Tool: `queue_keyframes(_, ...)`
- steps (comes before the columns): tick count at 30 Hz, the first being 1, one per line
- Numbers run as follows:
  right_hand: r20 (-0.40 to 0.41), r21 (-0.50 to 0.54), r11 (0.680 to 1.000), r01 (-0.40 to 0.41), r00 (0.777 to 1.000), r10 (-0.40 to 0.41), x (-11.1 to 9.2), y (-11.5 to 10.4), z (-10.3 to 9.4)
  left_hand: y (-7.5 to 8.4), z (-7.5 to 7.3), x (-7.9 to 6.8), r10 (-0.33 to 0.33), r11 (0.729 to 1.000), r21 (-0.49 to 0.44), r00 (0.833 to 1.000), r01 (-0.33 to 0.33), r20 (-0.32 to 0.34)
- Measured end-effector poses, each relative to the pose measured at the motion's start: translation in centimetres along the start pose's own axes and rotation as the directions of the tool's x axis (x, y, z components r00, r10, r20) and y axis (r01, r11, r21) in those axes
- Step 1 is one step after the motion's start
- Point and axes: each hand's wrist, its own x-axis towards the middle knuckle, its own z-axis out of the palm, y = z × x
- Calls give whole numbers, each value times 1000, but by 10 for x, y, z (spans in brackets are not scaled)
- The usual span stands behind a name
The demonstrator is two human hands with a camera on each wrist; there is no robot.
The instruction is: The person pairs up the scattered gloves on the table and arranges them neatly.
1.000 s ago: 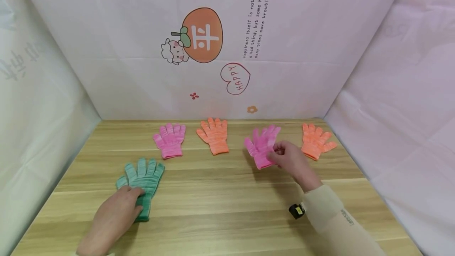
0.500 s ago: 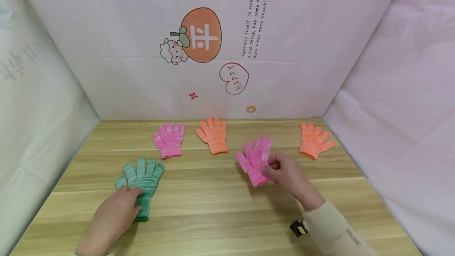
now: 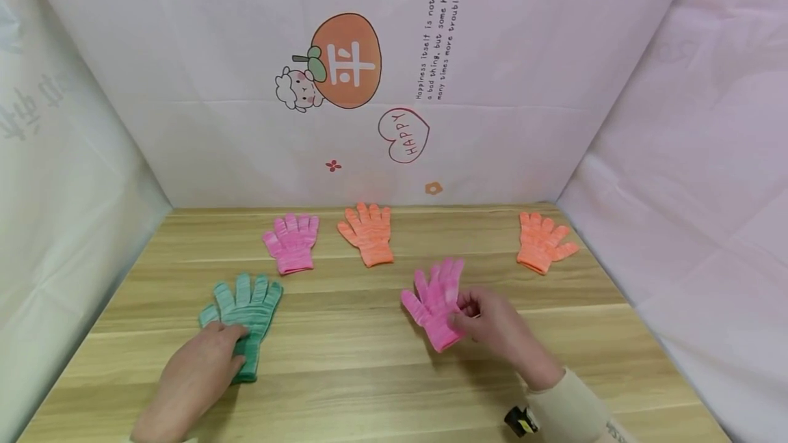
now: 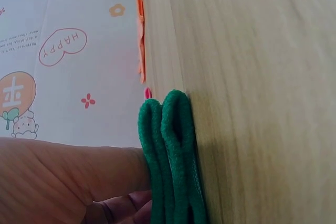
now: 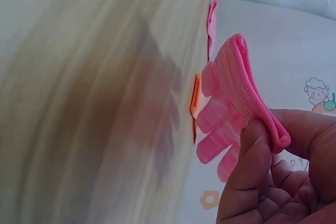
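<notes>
My right hand [image 3: 495,323] pinches a pink glove [image 3: 434,299] near its cuff, thumb against fingers. In the right wrist view this pink glove [image 5: 226,103] hangs off the wood, its shadow falling on the tabletop. On the left, my left hand [image 3: 200,368] rests on a green glove [image 3: 252,313] lying flat with its fingers pointing away. Two green cuffs [image 4: 176,145] show one above the other in the left wrist view, so a second green glove lies in the stack. Thumb and fingers touch the upper one from above.
Toward the back edge of the wooden table [image 3: 332,347] lie a pink glove [image 3: 293,245], an orange glove [image 3: 371,234] and, far right, another orange glove [image 3: 543,243]. White printed cloth [image 3: 492,135] stands behind and along both sides.
My right hand has drawn the pink glove toward me and slightly left, away from the back of the table. The left hand and green gloves have stayed put.
</notes>
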Motion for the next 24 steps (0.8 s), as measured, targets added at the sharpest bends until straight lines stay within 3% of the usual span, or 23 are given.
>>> queue_keyframes(10, -9, -85, 996, -40, 999, 40, -10, 5, 10, 1, 1, -1, 0, 1000, -3, 1000, 0, -3)
queue_keyframes(18, -13, -85, 989, -120, 993, 119, -17, 8, 16, 2, 0, -1, 1, 1000, -2, 1000, -1, -10)
queue_keyframes(24, -29, -94, 987, -132, 991, 130, -19, 11, 19, 3, 0, -2, 0, 1000, 4, 1000, 0, -11)
